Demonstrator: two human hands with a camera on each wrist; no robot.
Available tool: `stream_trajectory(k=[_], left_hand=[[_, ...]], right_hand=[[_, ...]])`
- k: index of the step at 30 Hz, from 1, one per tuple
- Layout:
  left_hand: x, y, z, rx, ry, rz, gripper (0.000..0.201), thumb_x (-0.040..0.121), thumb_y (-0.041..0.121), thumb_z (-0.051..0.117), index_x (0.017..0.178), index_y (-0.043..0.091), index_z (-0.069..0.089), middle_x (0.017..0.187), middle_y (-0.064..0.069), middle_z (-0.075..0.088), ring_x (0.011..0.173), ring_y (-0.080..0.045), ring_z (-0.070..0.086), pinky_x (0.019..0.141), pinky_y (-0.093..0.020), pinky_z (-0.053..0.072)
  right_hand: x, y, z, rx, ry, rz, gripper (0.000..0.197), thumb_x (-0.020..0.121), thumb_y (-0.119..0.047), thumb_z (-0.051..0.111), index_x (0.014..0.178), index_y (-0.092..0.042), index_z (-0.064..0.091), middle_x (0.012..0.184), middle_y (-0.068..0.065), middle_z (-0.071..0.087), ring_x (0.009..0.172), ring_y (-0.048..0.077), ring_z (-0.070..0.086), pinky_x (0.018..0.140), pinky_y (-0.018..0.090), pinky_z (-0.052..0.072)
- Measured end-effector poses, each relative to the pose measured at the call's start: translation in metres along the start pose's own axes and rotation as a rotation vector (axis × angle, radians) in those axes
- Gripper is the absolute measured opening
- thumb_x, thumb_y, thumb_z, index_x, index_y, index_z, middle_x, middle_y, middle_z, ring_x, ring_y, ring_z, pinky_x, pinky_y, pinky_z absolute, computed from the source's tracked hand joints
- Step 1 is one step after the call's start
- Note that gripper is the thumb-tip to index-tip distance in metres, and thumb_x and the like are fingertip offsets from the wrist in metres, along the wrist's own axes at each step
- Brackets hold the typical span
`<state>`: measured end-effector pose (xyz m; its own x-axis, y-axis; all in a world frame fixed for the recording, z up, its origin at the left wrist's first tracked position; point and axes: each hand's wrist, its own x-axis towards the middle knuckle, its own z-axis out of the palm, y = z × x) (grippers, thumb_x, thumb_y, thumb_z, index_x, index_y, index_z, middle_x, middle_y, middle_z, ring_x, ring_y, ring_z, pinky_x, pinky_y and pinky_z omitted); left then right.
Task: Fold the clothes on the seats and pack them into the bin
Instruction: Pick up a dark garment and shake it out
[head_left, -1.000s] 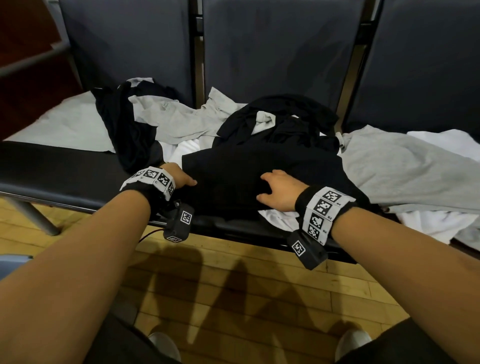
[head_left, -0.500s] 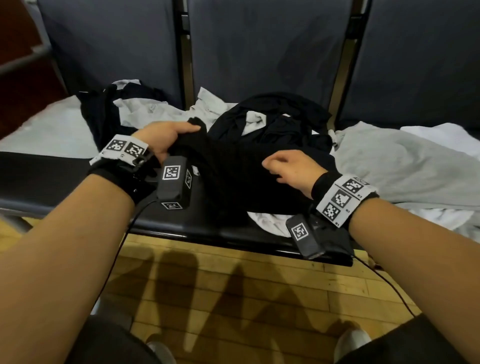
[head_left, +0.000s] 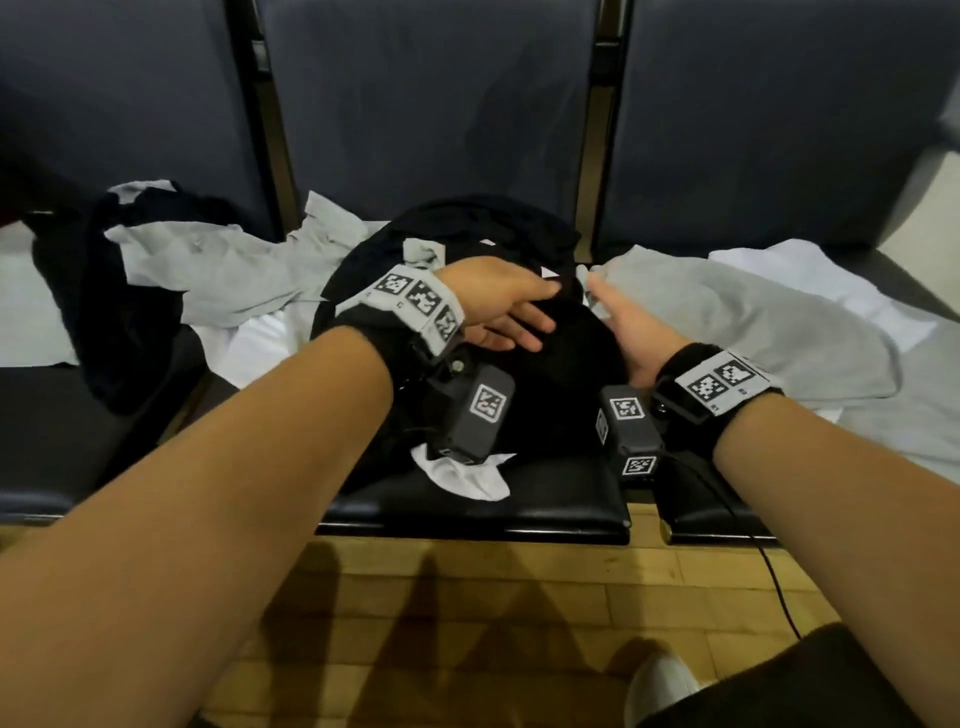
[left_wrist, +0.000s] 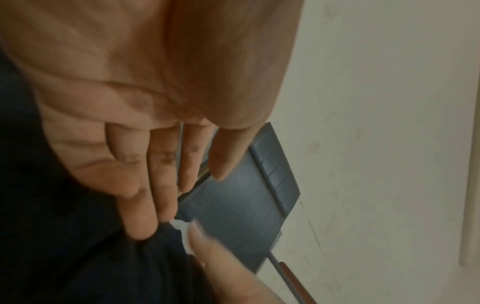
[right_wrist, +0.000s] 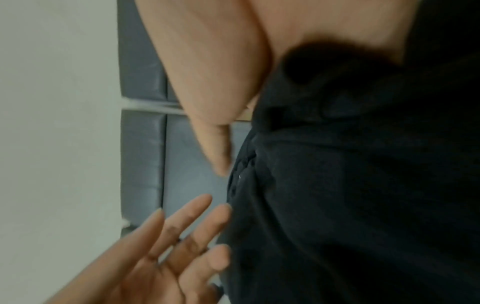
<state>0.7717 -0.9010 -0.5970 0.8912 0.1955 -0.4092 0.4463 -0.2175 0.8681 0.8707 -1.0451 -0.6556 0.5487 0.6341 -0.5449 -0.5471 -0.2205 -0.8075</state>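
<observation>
A black garment (head_left: 561, 384) lies bunched on the middle seat (head_left: 467, 512), folded over on itself. My left hand (head_left: 509, 312) is over its top, fingers straight and touching the cloth. My right hand (head_left: 623, 332) stands edge-on against the garment's right side, fingers extended. In the left wrist view the left hand (left_wrist: 161, 174) has straight fingers beside the black garment (left_wrist: 64, 246), with the right hand (left_wrist: 221, 263) below. In the right wrist view the right hand (right_wrist: 215, 133) lies along the black garment (right_wrist: 363, 185), and the left hand (right_wrist: 176, 236) is spread. No bin is in view.
A grey shirt (head_left: 727, 322) and a white garment (head_left: 810, 275) lie on the right seat. A grey garment (head_left: 223, 270) and another black one (head_left: 104, 312) lie to the left. A white cloth (head_left: 462, 473) pokes out underneath. Wooden floor (head_left: 467, 597) is below.
My left hand carried the garment's left side up and over to the right, then let its fingers straighten. My right hand slid from the top to the right side.
</observation>
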Motion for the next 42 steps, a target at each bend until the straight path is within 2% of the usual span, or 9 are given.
stream_trajectory(k=[4,10,16,21,25,29,34,39,42], left_hand=[[0.006,-0.033,-0.023,0.023,0.165,-0.032,0.020,0.100,0.026,0.044,0.108,0.015,0.058,0.087,-0.001,0.067,0.060,-0.012,0.062,0.053,-0.018,0.041],[0.010,-0.068,-0.050,-0.043,0.464,-0.112,0.018,0.092,0.028,0.061,0.080,0.017,0.053,0.074,-0.001,0.054,0.058,-0.013,0.048,0.054,-0.023,0.039],[0.025,-0.071,-0.036,-0.001,0.418,-0.212,0.044,0.089,0.043,0.062,0.115,0.008,0.055,0.106,-0.009,0.056,0.096,-0.023,0.058,0.082,-0.033,0.052],[0.033,-0.066,-0.032,0.154,0.478,-0.236,0.067,0.075,0.059,0.069,0.109,0.002,0.059,0.086,-0.006,0.060,0.083,-0.024,0.065,0.078,-0.035,0.057],[0.032,-0.061,-0.029,0.142,0.431,-0.196,0.058,0.074,0.053,0.073,0.103,0.004,0.060,0.090,-0.009,0.066,0.077,-0.026,0.065,0.070,-0.034,0.056],[0.032,-0.059,-0.029,-0.280,0.356,-0.047,0.068,0.063,0.040,0.078,0.124,0.015,0.058,0.115,-0.011,0.068,0.102,-0.028,0.067,0.092,-0.045,0.053],[0.000,-0.020,-0.023,-0.453,0.281,0.126,0.034,0.091,0.022,0.059,0.124,0.015,0.058,0.117,-0.012,0.068,0.109,-0.027,0.065,0.098,-0.044,0.050],[-0.039,0.005,-0.038,-0.504,0.268,0.205,0.027,0.090,0.027,0.059,0.115,0.018,0.063,0.108,-0.010,0.071,0.101,-0.026,0.068,0.091,-0.042,0.054],[-0.068,0.007,-0.054,-0.549,0.316,0.201,0.039,0.087,0.033,0.062,0.120,0.013,0.064,0.110,-0.013,0.071,0.099,-0.027,0.069,0.088,-0.040,0.056]], right_hand=[[0.009,0.014,0.002,-0.465,0.205,-0.095,0.040,0.077,-0.033,0.080,0.105,-0.005,0.068,0.099,0.016,0.073,0.089,0.033,0.071,0.085,0.046,0.058],[0.015,-0.004,-0.006,-0.162,0.318,-0.295,0.027,0.085,-0.014,0.071,0.109,-0.001,0.068,0.103,0.016,0.072,0.095,0.032,0.070,0.090,0.047,0.055],[0.027,0.018,-0.030,-0.615,0.503,-0.186,0.032,0.085,-0.019,0.069,0.109,0.003,0.065,0.105,0.017,0.067,0.096,0.035,0.065,0.090,0.041,0.054],[0.028,0.014,-0.033,-0.690,0.532,-0.219,0.028,0.091,-0.025,0.062,0.089,0.002,0.062,0.081,0.012,0.061,0.080,0.030,0.060,0.065,0.030,0.047],[0.030,0.016,-0.039,-0.804,0.545,-0.166,0.025,0.089,-0.023,0.065,0.077,-0.003,0.056,0.076,0.010,0.056,0.076,0.028,0.057,0.059,0.028,0.040],[0.029,0.016,-0.039,-0.811,0.503,-0.153,0.023,0.088,-0.024,0.068,0.088,-0.002,0.061,0.082,0.011,0.060,0.072,0.024,0.058,0.061,0.029,0.043],[0.015,0.011,-0.038,-0.488,0.440,-0.191,0.025,0.089,-0.023,0.067,0.098,0.000,0.068,0.092,0.014,0.070,0.090,0.032,0.068,0.085,0.039,0.055],[-0.018,0.008,-0.003,0.253,0.016,-0.125,0.054,0.088,-0.047,0.061,0.126,-0.009,0.058,0.118,0.015,0.067,0.112,0.037,0.063,0.091,0.051,0.051],[-0.032,0.002,0.037,0.322,-0.183,-0.115,0.075,0.083,-0.071,0.051,0.131,-0.014,0.054,0.131,0.015,0.060,0.120,0.038,0.058,0.099,0.055,0.046]])
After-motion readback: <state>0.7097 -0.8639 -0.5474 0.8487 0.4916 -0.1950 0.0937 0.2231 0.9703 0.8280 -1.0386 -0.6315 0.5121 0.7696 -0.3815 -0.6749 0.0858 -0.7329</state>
